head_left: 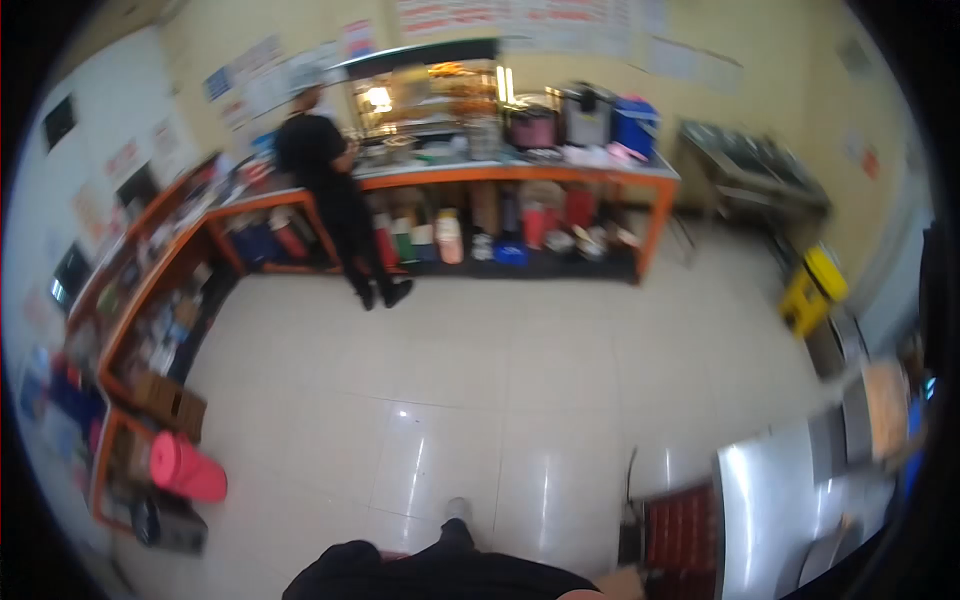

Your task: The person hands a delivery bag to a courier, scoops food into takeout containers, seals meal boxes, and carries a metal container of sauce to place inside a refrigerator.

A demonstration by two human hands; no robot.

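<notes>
Neither my left hand nor my right hand can be made out. At the bottom edge my dark clothing (440,575) shows, with one light shoe (458,508) stepping on the tiled floor (440,360). A pinkish sliver beside the clothing is too small to identify. To my lower right are a red slatted crate (682,540) and a steel worktable (765,500). The picture is blurred.
A person in black (318,160) stands at an orange-framed counter (520,172) holding a lit display case (430,95), cookers and a blue container (634,125). A sink (750,165), yellow bin (812,290) and pink cylinder (190,468) line the sides.
</notes>
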